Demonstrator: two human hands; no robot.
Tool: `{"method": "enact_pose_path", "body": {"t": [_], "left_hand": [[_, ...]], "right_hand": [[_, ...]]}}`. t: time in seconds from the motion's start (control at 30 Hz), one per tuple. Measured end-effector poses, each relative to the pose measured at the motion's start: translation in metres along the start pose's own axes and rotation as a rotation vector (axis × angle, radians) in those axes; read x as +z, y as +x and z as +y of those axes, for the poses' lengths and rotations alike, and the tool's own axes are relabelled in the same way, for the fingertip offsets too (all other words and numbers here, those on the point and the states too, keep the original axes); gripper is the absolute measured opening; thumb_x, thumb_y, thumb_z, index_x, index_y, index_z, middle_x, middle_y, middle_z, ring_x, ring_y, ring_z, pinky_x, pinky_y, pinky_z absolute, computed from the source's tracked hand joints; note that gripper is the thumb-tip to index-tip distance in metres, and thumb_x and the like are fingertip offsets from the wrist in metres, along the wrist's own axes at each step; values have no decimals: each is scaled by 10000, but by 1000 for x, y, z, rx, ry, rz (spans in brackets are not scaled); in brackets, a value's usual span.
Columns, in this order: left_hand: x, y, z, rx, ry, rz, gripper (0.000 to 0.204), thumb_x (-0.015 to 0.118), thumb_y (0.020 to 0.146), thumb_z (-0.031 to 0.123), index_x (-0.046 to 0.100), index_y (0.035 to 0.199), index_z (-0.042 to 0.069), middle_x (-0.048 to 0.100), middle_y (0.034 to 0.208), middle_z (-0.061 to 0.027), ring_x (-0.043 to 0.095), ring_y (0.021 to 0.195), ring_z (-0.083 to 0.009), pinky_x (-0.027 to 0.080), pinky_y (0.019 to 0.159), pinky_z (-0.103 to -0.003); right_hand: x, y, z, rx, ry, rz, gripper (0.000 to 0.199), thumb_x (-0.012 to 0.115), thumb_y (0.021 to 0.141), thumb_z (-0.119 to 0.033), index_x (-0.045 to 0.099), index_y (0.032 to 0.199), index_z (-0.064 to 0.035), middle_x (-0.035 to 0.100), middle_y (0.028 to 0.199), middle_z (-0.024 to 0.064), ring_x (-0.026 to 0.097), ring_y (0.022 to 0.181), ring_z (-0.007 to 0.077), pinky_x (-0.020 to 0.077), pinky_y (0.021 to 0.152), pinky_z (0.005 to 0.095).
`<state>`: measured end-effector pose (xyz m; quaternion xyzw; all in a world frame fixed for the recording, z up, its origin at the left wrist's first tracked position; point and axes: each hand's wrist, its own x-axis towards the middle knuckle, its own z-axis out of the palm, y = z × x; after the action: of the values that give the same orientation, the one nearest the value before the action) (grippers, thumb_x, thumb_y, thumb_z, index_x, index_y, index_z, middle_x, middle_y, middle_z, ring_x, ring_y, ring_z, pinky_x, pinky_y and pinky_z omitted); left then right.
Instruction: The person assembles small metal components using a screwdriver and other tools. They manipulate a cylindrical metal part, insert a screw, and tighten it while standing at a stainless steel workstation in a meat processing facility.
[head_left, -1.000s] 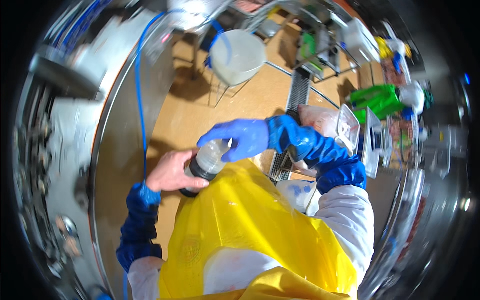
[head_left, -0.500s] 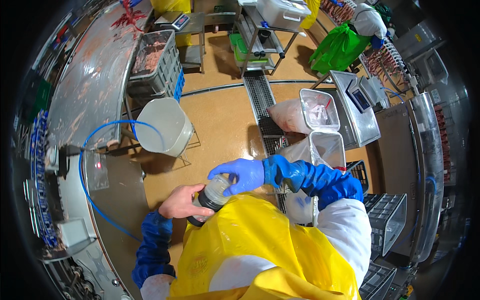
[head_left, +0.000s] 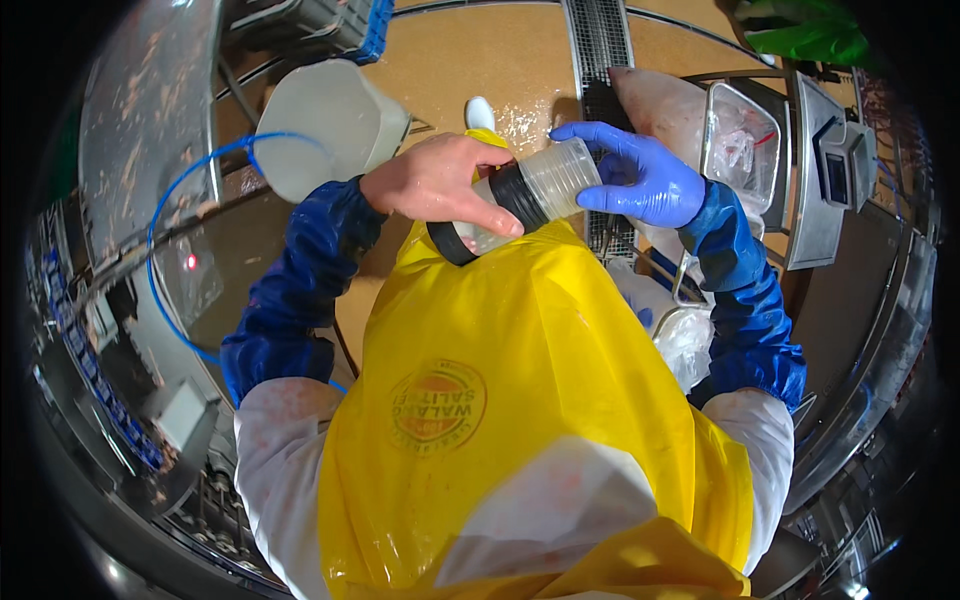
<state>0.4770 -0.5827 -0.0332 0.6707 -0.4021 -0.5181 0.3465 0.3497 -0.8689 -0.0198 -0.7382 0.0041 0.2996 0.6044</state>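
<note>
A clear ribbed plastic cylinder (head_left: 562,177) with black bands is held tilted in front of my apron. My bare left hand (head_left: 450,185) wraps around its banded lower part, thumb along the near side. At the clear upper end, my right hand (head_left: 640,175), in a violet-blue glove, spans the rim with its thumb on the near side and its fingers on the far side. How firmly those fingers press cannot be made out. Some pale pink shows inside the cylinder's lower section.
A pale grey tub (head_left: 325,130) stands ahead on the left, beside a steel table (head_left: 145,130). A blue hose (head_left: 155,235) curves past it. Plastic-lined bins (head_left: 740,150) and a scale (head_left: 845,170) are on the right. A floor drain grate (head_left: 600,50) runs ahead; a green apron (head_left: 810,30) shows beyond.
My view has tipped down and shifted. The cylinder now points more to the right, and my gloved right hand has drawn back toward its clear end, away from my left hand.
</note>
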Motion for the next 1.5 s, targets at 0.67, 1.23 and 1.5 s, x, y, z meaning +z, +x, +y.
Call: {"method": "enact_pose_path", "body": {"t": [0.67, 1.23, 1.5], "left_hand": [[-206, 241, 94, 295, 863, 260, 691, 911, 621, 401, 691, 1203, 102, 669, 984, -72, 663, 975, -284, 543, 825, -406], [-363, 539, 92, 286, 855, 61, 728, 878, 640, 522, 689, 1230, 141, 706, 1067, -83, 687, 1007, -293, 560, 837, -441], [-357, 633, 100, 397, 853, -32, 635, 885, 662, 469, 697, 1132, 86, 711, 1034, -104, 690, 1007, -319, 560, 843, -453]], "right_hand": [[-245, 110, 21, 348, 358, 106, 819, 595, 902, -791, 700, 1129, -11, 721, 772, 163, 711, 639, 300, 583, 639, 389], [-495, 243, 138, 644, 937, 139, 885, 464, 922, -839, 666, 1277, -53, 758, 942, 204, 736, 669, 344, 625, 565, 402], [-544, 214, 157, 360, 1035, 303, 679, 809, 859, -536, 591, 1349, -120, 719, 1041, 108, 736, 863, 225, 633, 706, 327]]}}
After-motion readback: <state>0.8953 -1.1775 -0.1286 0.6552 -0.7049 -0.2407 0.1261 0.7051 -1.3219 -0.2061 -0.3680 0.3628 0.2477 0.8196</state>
